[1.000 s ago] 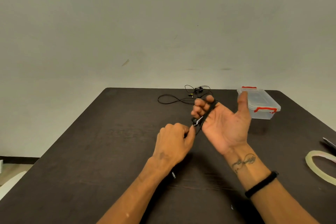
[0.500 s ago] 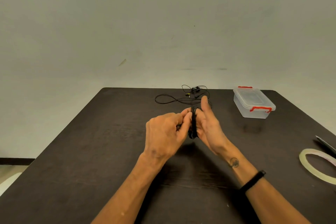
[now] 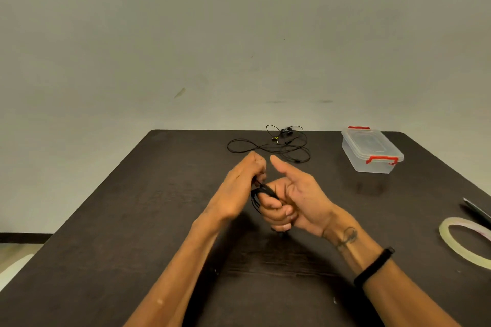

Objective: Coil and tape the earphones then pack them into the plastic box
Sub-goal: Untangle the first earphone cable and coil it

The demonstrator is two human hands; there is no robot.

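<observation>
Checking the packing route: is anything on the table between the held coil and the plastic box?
Nothing visible: the table is bare between the coil and the box. The box's lid is on, though.

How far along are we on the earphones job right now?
Done: nothing packed; the plastic box sits lidded. In hand: a black earphone cable looped round the right hand fingers, the left hand pinching it. Left: taping with the tape roll, packing, and the second earphones lying loose at the table's far edge.
</observation>
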